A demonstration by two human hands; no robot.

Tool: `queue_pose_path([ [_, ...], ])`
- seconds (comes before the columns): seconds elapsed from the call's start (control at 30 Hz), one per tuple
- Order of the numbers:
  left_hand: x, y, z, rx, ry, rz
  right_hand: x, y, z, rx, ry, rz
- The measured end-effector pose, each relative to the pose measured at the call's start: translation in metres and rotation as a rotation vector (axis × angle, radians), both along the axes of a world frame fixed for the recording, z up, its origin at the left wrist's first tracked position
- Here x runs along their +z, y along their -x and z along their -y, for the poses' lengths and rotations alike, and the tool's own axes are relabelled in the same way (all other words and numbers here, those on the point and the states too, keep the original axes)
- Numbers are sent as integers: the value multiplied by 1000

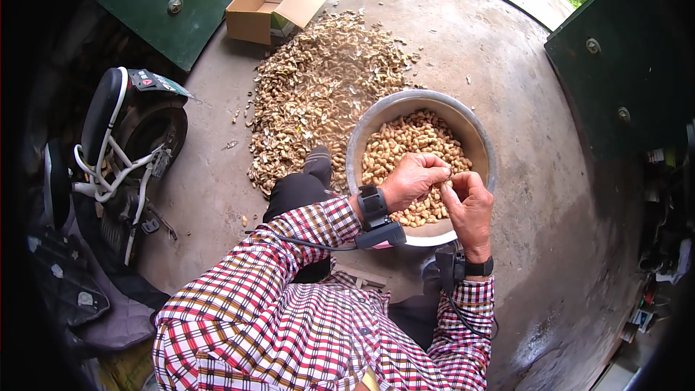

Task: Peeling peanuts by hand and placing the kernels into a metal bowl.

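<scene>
A wide metal basin [479, 137] stands on the floor in front of me, holding many unshelled peanuts [405, 141]. Over its near right part both my hands meet at the fingertips. My left hand [411, 181] is closed in a pinch, and my right hand [470, 208] pinches from the other side. Between them is a small pale peanut [447, 182], mostly covered by the fingers. Left of the basin spreads a large heap of peanuts and shells [308, 94] on the floor.
An open cardboard box [250, 13] sits behind the heap. A scooter with a black seat [105, 105] stands at the left. Green metal doors [156, 3] flank the opening. My foot [317, 164] rests between heap and basin. Assorted clutter [670, 246] lines the right side.
</scene>
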State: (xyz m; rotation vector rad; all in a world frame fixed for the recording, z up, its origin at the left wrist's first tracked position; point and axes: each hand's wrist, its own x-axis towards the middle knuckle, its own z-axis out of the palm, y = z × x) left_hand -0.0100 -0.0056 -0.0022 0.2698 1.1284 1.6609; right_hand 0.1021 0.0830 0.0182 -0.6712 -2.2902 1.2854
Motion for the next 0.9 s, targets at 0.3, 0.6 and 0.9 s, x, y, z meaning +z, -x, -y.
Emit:
queue_pose_path([
  [0.3, -9, 3, 3, -101, -88, 172, -7, 3, 1, 34, 470, -137],
  [0.6, -21, 1, -1, 59, -39, 386, 2, 1, -13, -16, 1157, -397],
  [0.9, -7, 7, -3, 133, -212, 660, -9, 3, -15, 35, 1042, -356],
])
